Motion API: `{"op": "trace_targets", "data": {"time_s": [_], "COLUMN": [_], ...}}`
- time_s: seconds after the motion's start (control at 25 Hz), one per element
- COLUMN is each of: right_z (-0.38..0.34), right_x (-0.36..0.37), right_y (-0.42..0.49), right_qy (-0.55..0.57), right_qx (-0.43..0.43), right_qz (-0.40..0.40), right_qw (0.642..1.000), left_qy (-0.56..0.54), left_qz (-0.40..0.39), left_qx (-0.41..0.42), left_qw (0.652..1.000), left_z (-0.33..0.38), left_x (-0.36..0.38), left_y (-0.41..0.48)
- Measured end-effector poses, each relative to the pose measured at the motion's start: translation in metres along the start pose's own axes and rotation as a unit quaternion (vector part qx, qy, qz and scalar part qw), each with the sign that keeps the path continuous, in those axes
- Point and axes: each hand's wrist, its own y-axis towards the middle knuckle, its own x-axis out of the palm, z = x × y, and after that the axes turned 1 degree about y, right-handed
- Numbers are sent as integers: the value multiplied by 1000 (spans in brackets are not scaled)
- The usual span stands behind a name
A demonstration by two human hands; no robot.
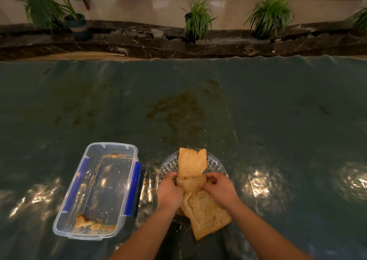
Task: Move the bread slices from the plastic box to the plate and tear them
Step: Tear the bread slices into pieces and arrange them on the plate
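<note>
Left hand (168,190) and right hand (218,190) each pinch a bread slice (191,183) over the plate (217,165), plastic box (95,192) at 9 o'clock; advise tearing from opposite edges, low over the plate.

Golden-brown bread slices (192,162) on clear ribbed glass plate (215,165); clear plastic box (95,190) with blue side clips (133,188), tan crumbs (87,223) inside; dark green table cover (278,104) with brownish stain (176,108); green potted plants (197,17)
</note>
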Motion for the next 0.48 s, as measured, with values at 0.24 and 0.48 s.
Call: {"op": "trace_targets", "data": {"time_s": [0.24,0.48], "right_z": [7,-5], "right_x": [-1,0], "right_y": [-2,9], "right_qy": [28,54], "right_qx": [11,18], "right_qz": [4,12], "right_qw": [1000,998], "left_qy": [-21,-140], "left_qz": [10,-8], "left_qx": [9,-90], "left_qw": [1000,986], "left_z": [-2,1], "left_x": [-1,-5], "left_y": [1,12]}}
